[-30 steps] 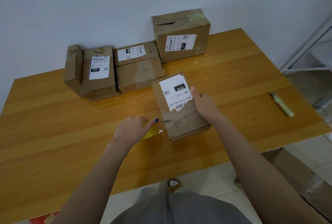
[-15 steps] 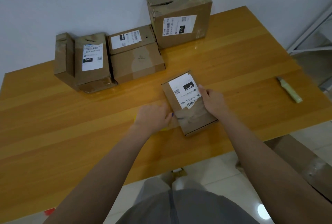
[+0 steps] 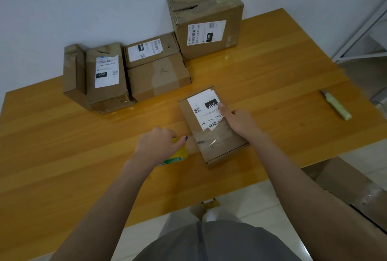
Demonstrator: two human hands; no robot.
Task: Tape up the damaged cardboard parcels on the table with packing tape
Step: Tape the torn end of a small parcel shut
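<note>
A small cardboard parcel (image 3: 217, 143) with a torn white label lies flat on the wooden table (image 3: 62, 156), with clear tape shining across its near half. My right hand (image 3: 238, 121) rests on its right side, index finger stretched onto the label. My left hand (image 3: 157, 145) grips a yellow roll of packing tape (image 3: 178, 156) just left of the parcel; most of the roll is hidden under the hand. A strip of clear tape seems to run from the roll to the parcel.
Several other parcels stand at the back: a tall pair (image 3: 98, 76) on the left, two flat ones (image 3: 157, 70) in the middle, a large torn box (image 3: 207, 22) against the wall. A yellow-green utility knife (image 3: 336, 104) lies at the right. A big carton (image 3: 356, 193) sits on the floor.
My left hand drew the tape roll away from the parcel's left edge toward me. My right index finger slid up onto the label. The parcel stayed flat.
</note>
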